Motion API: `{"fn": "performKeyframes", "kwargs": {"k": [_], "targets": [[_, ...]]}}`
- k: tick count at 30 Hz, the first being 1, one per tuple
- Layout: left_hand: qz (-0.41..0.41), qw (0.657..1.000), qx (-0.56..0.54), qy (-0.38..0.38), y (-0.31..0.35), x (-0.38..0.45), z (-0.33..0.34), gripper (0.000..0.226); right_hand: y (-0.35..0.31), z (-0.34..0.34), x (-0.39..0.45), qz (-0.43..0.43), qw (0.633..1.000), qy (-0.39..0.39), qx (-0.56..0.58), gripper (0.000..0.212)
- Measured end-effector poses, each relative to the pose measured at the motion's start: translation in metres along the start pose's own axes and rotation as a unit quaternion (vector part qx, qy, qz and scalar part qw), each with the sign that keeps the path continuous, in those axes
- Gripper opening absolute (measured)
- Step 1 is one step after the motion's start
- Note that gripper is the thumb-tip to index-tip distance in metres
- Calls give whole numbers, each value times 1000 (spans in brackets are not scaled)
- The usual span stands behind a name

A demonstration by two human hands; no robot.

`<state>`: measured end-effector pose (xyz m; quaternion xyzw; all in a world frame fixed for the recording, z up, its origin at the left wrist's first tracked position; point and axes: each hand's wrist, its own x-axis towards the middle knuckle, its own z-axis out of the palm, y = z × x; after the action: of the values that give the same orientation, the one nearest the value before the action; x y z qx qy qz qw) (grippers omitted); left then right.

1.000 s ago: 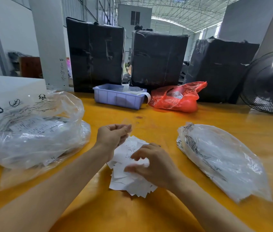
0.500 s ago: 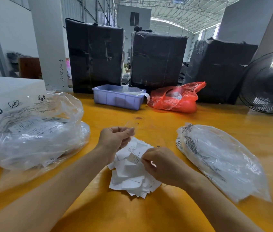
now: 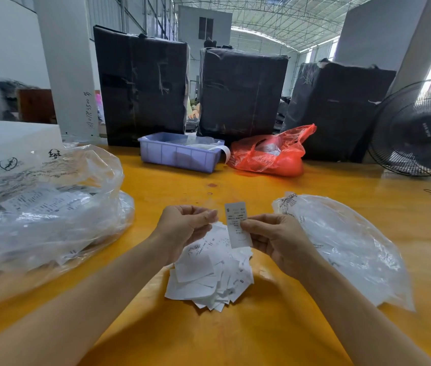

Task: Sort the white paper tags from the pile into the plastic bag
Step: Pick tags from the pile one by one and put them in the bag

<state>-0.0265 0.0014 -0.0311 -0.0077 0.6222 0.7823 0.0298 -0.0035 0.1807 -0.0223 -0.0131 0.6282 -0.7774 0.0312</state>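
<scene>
A pile of white paper tags (image 3: 209,276) lies on the yellow table (image 3: 235,336) in front of me. My right hand (image 3: 275,241) pinches one printed tag (image 3: 237,225), marked S, upright just above the pile. My left hand (image 3: 182,228) hovers beside it with thumb and fingers pinched on a thin clear plastic bag that is barely visible. A large clear plastic bag (image 3: 45,207) with printed paper inside sits to the left. A flatter clear bag (image 3: 346,247) lies to the right.
At the back of the table stand a blue tray (image 3: 177,157) and a red plastic bag (image 3: 270,154), with three black-wrapped boxes (image 3: 140,85) behind them. A black fan (image 3: 420,128) stands at the far right. A white box (image 3: 11,143) sits behind the left bag.
My right hand has lifted off the pile with one tag pinched in it and raised it next to my left hand. My left hand has stayed in place.
</scene>
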Motion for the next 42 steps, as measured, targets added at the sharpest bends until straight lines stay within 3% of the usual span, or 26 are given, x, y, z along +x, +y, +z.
{"fn": "performKeyframes", "kwargs": {"k": [6, 11, 15, 22, 42], "targets": [[-13, 999, 12, -29, -2, -4, 6, 11, -2, -2, 1, -71, 994, 63, -56, 22], [-19, 998, 29, -43, -3, -5, 6, 12, -6, -4, -4, -216, 959, 77, -166, 20], [-18, 998, 39, -51, -3, -6, 5, 12, -5, -2, -3, -268, 931, 69, -238, 20], [-8, 995, 70, -71, -3, -8, 8, 13, 3, -6, 1, -292, 888, 83, -346, 19], [-1, 989, 113, -95, -1, -10, 7, 19, 5, -6, 3, -282, 891, 62, -350, 18]]}}
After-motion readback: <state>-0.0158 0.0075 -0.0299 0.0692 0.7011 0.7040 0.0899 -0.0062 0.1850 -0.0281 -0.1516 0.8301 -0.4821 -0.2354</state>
